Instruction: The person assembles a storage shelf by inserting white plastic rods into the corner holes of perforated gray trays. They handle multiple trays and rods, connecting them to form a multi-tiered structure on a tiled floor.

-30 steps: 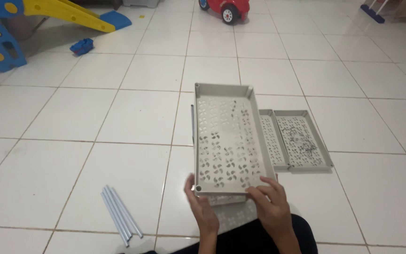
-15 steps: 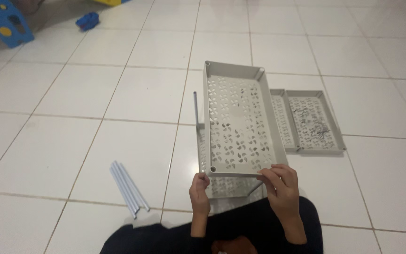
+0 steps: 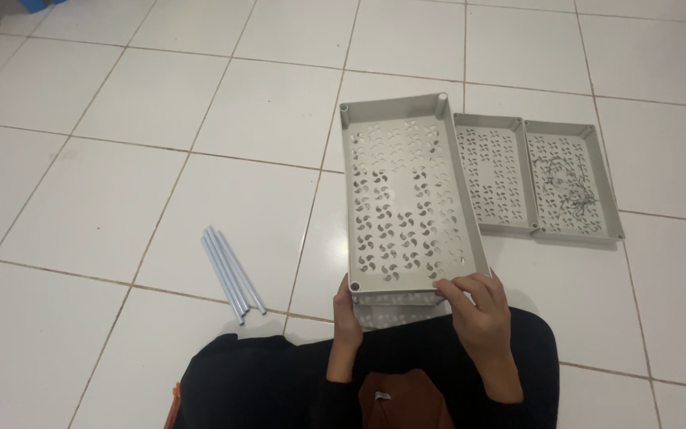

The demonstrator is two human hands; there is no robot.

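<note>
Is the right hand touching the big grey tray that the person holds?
Touching. In the head view, the right hand has its fingers lying on the near rim of the grey perforated tray, with no gap between them.

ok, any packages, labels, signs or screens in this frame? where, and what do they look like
None in view: no package, sign or screen, and no label that shows.
What is there: a grey perforated tray held at its near corners by the left hand and the right hand, two more grey trays flat on the white tile floor to the right, and a bundle of thin grey tubes to the left.
</note>
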